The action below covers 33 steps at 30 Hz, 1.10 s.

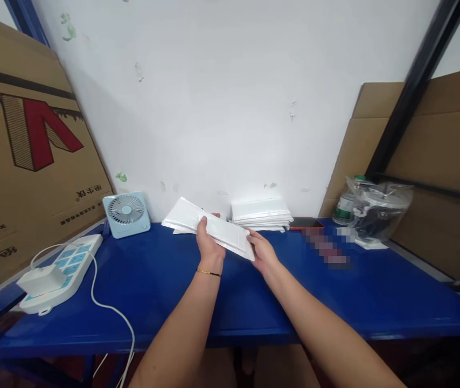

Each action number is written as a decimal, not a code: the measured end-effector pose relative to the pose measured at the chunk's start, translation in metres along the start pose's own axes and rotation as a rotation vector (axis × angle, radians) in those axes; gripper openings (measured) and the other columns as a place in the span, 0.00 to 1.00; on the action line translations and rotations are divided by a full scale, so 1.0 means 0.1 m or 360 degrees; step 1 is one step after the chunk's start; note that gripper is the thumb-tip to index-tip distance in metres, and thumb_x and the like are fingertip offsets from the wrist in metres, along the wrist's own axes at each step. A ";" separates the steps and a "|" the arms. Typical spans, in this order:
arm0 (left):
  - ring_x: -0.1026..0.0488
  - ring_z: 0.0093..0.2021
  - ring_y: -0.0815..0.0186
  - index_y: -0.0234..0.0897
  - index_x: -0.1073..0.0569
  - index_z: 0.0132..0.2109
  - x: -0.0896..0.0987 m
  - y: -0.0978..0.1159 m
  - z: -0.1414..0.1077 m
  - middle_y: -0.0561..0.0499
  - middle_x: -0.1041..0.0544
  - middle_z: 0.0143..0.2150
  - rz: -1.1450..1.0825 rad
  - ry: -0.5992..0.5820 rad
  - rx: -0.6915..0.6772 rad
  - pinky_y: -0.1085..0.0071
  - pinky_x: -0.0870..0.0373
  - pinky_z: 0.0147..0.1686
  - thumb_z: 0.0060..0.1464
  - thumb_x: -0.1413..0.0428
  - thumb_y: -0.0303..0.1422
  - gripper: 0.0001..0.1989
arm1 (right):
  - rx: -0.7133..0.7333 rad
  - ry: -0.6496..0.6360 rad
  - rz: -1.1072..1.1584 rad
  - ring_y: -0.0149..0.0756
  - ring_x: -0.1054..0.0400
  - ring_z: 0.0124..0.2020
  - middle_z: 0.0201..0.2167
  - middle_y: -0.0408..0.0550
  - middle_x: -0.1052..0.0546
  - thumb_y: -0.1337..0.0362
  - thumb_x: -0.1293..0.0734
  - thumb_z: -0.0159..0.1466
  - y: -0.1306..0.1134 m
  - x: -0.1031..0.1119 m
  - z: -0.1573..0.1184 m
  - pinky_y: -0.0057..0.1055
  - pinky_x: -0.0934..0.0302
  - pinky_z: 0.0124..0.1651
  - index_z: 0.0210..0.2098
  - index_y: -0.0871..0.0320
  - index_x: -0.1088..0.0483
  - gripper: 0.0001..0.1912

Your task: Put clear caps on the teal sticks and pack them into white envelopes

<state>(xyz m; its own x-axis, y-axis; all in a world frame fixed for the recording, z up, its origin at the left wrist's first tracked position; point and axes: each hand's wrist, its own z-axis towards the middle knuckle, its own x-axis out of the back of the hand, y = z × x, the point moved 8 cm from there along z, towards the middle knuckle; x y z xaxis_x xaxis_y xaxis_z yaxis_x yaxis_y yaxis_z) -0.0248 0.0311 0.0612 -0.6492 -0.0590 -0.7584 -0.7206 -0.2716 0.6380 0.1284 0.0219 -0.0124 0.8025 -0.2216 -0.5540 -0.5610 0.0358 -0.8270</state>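
Observation:
Between my two hands is a small bunch of flat white packets (217, 229), tilted down to the right above the blue table (165, 302). My left hand (209, 242) is wrapped round the middle of the bunch, thumb on top. The fingers of my right hand (261, 249) close on its right end. Behind, against the wall, lies a stack of similar white packets (260, 214). Part of another white piece (181, 231) shows on the table under the held bunch's left end; the bunch hides the rest.
A light blue fan (127, 214) and a white power strip (76, 264) with a plugged-in adapter (42, 281) and cable stand left. Right are a phone (306, 223), a bottle (343, 209) and a bagged object (377, 215). Cardboard (23, 215) flanks the table.

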 end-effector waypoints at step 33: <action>0.26 0.36 0.66 0.35 0.30 0.42 -0.36 0.37 0.06 0.50 0.25 0.35 0.0148 -0.0214 -0.0451 0.67 0.30 0.41 0.46 0.41 0.36 0.15 | 0.0369 0.0454 -0.1437 0.29 0.41 0.12 0.11 0.39 0.39 0.48 0.41 0.59 -0.56 0.77 0.34 0.25 0.49 0.16 0.21 0.58 0.37 0.21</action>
<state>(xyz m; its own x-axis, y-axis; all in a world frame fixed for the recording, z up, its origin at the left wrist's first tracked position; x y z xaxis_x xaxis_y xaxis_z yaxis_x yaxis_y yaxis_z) -0.0295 0.0284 0.1134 -0.7491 0.0260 -0.6619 -0.5722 -0.5289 0.6268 0.2287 0.0359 -0.0115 0.8143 -0.4864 0.3166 0.3196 -0.0795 -0.9442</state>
